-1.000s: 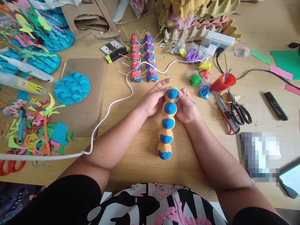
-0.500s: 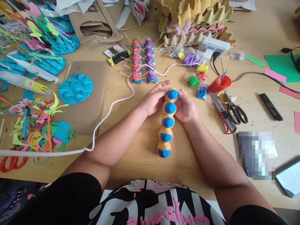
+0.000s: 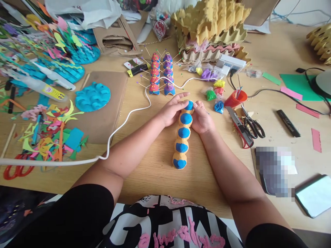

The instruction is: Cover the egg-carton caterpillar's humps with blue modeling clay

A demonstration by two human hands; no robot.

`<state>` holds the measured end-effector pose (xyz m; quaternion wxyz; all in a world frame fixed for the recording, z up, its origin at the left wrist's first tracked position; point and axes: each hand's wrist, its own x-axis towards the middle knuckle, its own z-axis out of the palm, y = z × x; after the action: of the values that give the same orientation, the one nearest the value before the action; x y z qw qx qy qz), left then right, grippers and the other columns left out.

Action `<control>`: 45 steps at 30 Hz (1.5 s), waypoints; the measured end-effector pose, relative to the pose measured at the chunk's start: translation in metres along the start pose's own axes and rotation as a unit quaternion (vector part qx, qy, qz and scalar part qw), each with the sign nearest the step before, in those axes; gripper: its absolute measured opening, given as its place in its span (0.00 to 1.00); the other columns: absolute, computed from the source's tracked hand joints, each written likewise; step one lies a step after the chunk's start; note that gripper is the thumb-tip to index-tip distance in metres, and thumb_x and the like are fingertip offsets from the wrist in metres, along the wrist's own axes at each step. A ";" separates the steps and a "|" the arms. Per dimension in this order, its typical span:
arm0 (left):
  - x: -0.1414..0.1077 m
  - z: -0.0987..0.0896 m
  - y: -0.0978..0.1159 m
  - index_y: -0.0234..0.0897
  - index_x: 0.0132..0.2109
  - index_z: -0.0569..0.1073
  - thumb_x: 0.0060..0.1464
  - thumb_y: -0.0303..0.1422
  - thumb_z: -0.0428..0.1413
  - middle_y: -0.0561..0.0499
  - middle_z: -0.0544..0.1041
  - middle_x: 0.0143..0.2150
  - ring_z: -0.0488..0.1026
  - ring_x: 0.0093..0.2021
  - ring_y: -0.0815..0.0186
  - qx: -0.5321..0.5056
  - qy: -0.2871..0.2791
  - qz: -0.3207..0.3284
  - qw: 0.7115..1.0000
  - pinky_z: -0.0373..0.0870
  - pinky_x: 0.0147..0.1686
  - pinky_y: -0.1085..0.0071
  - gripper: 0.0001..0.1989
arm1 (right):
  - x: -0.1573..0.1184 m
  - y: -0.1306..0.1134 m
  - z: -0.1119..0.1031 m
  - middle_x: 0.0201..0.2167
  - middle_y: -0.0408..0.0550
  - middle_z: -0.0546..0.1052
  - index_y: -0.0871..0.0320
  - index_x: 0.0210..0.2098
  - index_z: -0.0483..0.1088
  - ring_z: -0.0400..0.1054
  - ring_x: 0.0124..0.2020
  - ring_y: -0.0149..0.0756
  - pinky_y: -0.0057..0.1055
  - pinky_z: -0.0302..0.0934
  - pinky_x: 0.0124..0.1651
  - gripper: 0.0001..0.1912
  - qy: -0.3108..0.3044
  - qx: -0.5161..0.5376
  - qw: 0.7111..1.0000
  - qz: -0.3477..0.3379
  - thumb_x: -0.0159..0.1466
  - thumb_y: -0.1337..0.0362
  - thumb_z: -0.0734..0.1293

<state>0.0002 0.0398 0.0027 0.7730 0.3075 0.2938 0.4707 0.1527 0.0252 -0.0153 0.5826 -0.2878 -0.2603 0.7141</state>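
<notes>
An orange egg-carton strip (image 3: 182,141) with several rounded bumps, each capped in blue, lies lengthwise on the wooden table before me. My left hand (image 3: 173,109) grips its far end from the left, thumb against the farthest blue cap and the index finger stretched out beyond it. From the other side my right hand (image 3: 203,118) has its thumb and fingers closed on that same end. Beyond my hands stand a red egg-carton strip (image 3: 154,89) with faces and a purple egg-carton strip (image 3: 169,90), both with blue bottoms and pins stuck in their sides.
A white cable (image 3: 130,111) crosses the table and passes over my left forearm. On the right are an orange cup (image 3: 236,99), a box cutter (image 3: 241,129) and black scissors (image 3: 254,126). Clay bags (image 3: 210,94), stacked egg trays (image 3: 209,20) and paper scraps (image 3: 49,137) lie around.
The camera view has shifted a little. My left thumb has come further over the farthest blue cap, and my right fingers have closed in at that end. The strip stays in both hands.
</notes>
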 end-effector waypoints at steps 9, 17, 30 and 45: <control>0.000 -0.005 0.002 0.44 0.66 0.74 0.61 0.27 0.68 0.57 0.83 0.34 0.81 0.33 0.71 -0.028 -0.028 -0.001 0.999 0.73 0.41 0.74 0.28 | 0.000 0.000 0.000 0.28 0.31 0.76 0.50 0.30 0.60 0.74 0.33 0.31 0.32 0.75 0.41 0.33 -0.010 -0.009 1.000 -0.003 0.50 0.56 0.89; 0.001 0.006 0.003 0.40 0.58 0.76 0.64 0.31 0.63 0.58 0.80 0.32 0.78 0.30 0.71 -0.023 0.034 -0.007 0.999 0.73 0.40 0.71 0.16 | 0.000 0.000 0.001 0.27 0.32 0.73 0.50 0.30 0.56 0.72 0.31 0.31 0.31 0.72 0.37 0.35 -0.039 -0.045 0.998 -0.010 0.52 0.55 0.88; 0.001 0.013 0.001 0.39 0.60 0.77 0.64 0.27 0.62 0.58 0.78 0.30 0.77 0.31 0.68 -0.043 0.059 -0.008 0.997 0.74 0.44 0.68 0.19 | 0.004 0.003 -0.002 0.28 0.32 0.75 0.49 0.32 0.58 0.73 0.31 0.31 0.30 0.72 0.36 0.33 -0.024 -0.052 0.998 -0.012 0.53 0.58 0.88; 0.012 -0.006 -0.004 0.41 0.59 0.79 0.68 0.30 0.64 0.55 0.83 0.41 0.84 0.46 0.67 0.014 0.027 0.019 0.999 0.78 0.61 0.66 0.15 | 0.003 0.002 -0.001 0.28 0.34 0.65 0.49 0.32 0.57 0.61 0.30 0.31 0.30 0.62 0.34 0.39 -0.010 -0.156 0.984 -0.082 0.47 0.45 0.89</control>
<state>0.0026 0.0502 -0.0061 0.7514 0.3103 0.3155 0.4894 0.1511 0.0276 -0.0178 0.5843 -0.3462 -0.3971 0.6173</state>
